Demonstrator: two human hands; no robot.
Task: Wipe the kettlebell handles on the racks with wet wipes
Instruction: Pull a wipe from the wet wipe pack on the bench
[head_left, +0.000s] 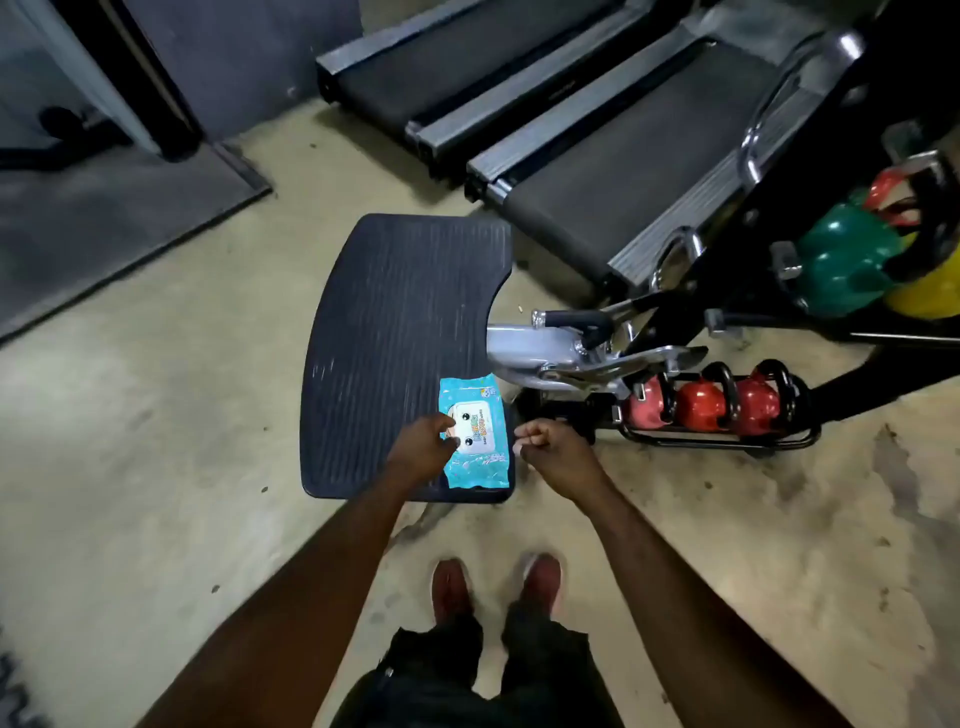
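A blue pack of wet wipes lies near the front right corner of a black ribbed platform. My left hand touches the pack at its white lid, fingertips on the lid's left edge. My right hand hovers just right of the pack with its fingers curled and nothing visible in it. To the right, a low black rack on the floor holds three red kettlebells with black handles. Higher at the far right sit green, yellow and red kettlebells.
Two treadmills stand behind the platform. A grey machine frame with chrome parts sits between the platform and the rack. A dark floor mat lies at the left. My feet in red shoes stand on the concrete floor.
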